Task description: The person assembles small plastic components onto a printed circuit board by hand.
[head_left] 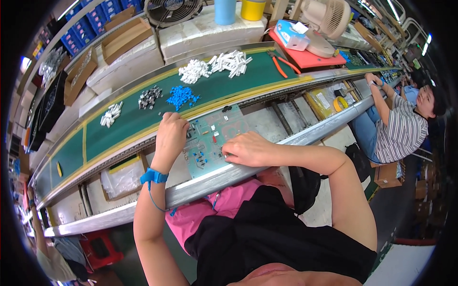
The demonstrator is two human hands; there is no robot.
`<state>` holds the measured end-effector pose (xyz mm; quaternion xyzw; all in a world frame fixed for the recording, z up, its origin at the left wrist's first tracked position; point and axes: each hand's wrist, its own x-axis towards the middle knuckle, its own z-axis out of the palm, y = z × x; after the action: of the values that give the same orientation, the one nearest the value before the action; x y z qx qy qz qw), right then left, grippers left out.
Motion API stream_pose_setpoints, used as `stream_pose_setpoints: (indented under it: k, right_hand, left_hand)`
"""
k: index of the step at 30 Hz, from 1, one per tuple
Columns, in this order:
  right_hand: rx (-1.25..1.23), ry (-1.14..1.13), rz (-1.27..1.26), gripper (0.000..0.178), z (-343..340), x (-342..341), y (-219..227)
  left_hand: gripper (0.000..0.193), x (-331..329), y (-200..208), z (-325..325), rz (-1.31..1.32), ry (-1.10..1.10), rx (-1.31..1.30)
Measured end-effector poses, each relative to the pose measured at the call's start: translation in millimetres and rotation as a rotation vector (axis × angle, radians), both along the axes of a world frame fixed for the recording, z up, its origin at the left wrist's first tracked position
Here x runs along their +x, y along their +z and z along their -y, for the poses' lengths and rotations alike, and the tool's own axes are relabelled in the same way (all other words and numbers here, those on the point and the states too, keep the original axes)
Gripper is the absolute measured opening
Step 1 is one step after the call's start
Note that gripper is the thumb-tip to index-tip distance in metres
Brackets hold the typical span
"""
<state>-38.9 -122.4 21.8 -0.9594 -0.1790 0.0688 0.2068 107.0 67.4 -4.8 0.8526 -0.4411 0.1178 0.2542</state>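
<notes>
A pale green circuit board (212, 151) with small parts mounted on it lies in front of me, on the rails beside the green belt. My left hand (172, 132), below a blue wrist strap (154, 177) with a cord, is closed at the board's left edge; whatever its fingertips hold is hidden. Over the right part of the board, my right hand (247, 148) has its fingers curled together, touching or just above the surface. Anything in that grip is too small to name. Blue components (181, 97) are heaped on the belt just beyond my left hand.
On the green belt (129, 128) lie dark grey parts (150, 97), white pieces (111, 114), larger white heaps (194, 71) and orange-handled pliers (281, 66). A metal rail (191, 189) runs along the near edge. To the right sits a person in a striped shirt (398, 125).
</notes>
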Motion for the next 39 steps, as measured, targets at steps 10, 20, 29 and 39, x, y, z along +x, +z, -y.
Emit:
stream_pose_setpoints:
  k: [10,20,29,39]
  right_hand:
    - [0.049,-0.043,0.027,0.014,2.4,-0.5,-3.9]
    - [0.016,-0.001,0.085,0.018,1.0,-1.7,-7.0]
    - [0.106,-0.015,0.17,0.019,28.8,33.2,14.8]
    - [-0.497,-0.086,0.713,0.034,111.1,134.7,-20.5]
  left_hand:
    - [0.011,4.3,-1.3,3.0,0.013,0.003,0.035]
    - [0.012,6.3,-1.9,4.2,0.083,0.007,-0.007]
    - [0.01,2.6,-2.5,2.5,0.067,0.031,-0.076]
    - [0.008,7.2,-0.6,1.9,0.062,0.058,-0.167]
